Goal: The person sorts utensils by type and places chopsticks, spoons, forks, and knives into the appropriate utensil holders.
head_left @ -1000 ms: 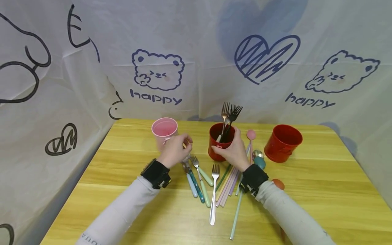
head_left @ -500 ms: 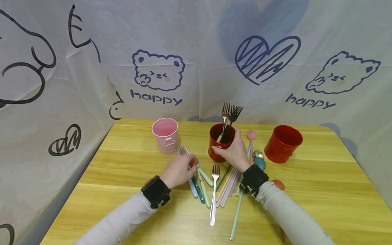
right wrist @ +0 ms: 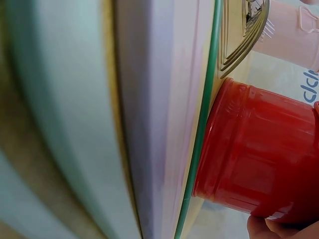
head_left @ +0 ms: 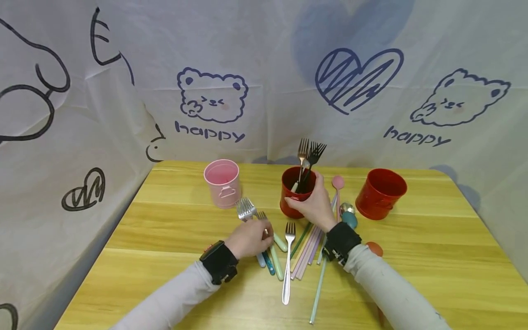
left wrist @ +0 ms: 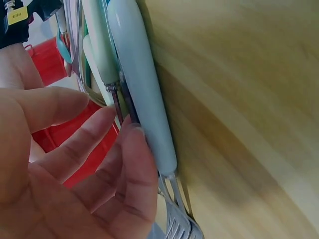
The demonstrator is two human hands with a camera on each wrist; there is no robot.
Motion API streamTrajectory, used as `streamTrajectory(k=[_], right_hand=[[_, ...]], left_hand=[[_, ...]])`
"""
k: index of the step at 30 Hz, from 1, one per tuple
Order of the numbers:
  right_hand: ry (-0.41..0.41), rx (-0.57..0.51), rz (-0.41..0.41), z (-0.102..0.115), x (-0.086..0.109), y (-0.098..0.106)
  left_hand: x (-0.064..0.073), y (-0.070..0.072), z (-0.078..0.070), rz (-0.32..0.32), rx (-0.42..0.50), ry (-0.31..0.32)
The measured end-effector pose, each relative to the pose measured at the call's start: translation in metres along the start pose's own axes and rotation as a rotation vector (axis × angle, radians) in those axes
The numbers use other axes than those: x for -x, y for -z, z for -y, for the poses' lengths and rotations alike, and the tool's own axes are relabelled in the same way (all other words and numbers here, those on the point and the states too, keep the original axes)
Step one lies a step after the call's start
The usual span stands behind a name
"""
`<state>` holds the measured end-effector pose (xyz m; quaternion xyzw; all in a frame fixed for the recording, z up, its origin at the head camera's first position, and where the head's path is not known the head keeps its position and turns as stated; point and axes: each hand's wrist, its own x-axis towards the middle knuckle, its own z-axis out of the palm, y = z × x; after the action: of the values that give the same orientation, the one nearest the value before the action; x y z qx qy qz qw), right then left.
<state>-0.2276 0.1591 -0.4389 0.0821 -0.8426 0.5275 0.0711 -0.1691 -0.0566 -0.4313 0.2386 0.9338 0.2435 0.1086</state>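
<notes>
My left hand (head_left: 249, 238) is over a cluster of forks left of centre. In the left wrist view its fingertips are right at the metal neck of a fork with a light green handle (left wrist: 99, 50), thumb and index finger apart. Beside them lies a fork with a pale blue handle (left wrist: 142, 84); a teal-handled fork (head_left: 269, 264) is partly under the hand. My right hand (head_left: 315, 206) grips the middle red bucket (head_left: 290, 208), thumb at its front and fingers on its right side. Several forks (head_left: 303, 149) stand in that bucket, tines up.
A pink bucket (head_left: 222, 195) stands behind the forks, a second red bucket (head_left: 375, 201) at the right. An all-metal fork (head_left: 286, 270), pastel sticks (head_left: 306, 254), a green-blue stick (head_left: 318, 293), a pink spoon (head_left: 338, 182) and a teal-handled spoon (head_left: 349, 219) lie between.
My left hand has come back from in front of the pink bucket, toward me and slightly right, over the forks, uncovering their tines. My right hand keeps its grip on the red bucket.
</notes>
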Motion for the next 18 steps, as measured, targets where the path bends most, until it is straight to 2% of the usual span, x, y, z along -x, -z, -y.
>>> streamTrajectory(k=[4,11,18], right_hand=[[-0.002,0.003,-0.001,-0.0008,-0.0002,0.0006],[0.002,0.004,-0.006,-0.0029,-0.0011,0.0005],[0.011,-0.009,-0.004,-0.0042,-0.0018,-0.0003]], left_hand=[[-0.0021,-0.0026,-0.0006,0.01,0.005,-0.009],[-0.0035,-0.0063,-0.0026,0.029,-0.038,-0.033],[-0.0067,-0.008,0.0016,-0.01,-0.004,-0.025]])
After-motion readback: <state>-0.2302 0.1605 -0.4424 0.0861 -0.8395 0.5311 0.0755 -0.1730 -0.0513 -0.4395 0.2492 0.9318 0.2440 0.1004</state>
